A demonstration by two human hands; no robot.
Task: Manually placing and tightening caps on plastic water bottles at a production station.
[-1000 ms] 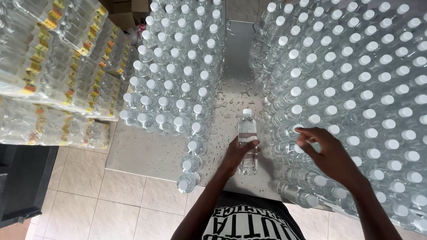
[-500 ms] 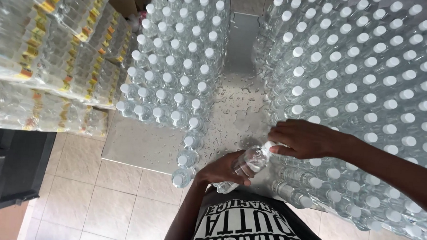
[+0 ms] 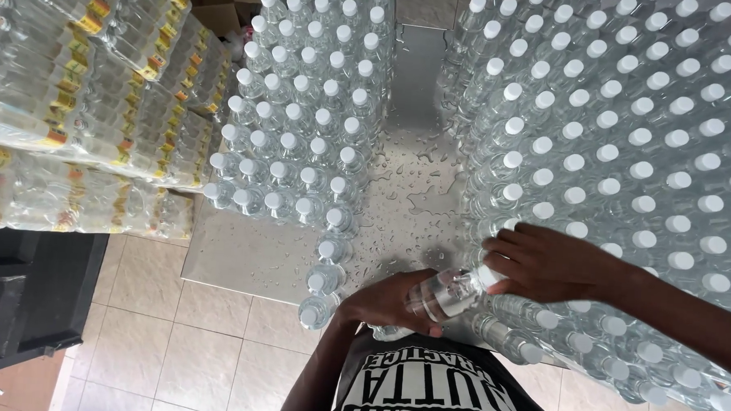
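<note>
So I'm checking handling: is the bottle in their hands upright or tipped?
Tipped: the clear bottle lies nearly sideways, left hand gripping its body, right hand at its cap end.

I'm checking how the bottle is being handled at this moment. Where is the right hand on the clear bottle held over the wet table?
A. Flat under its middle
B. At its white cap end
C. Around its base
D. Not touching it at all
B: the right hand closes on the white cap end of the tilted clear bottle, while the left hand has its grip around the body, above the wet table.
</note>
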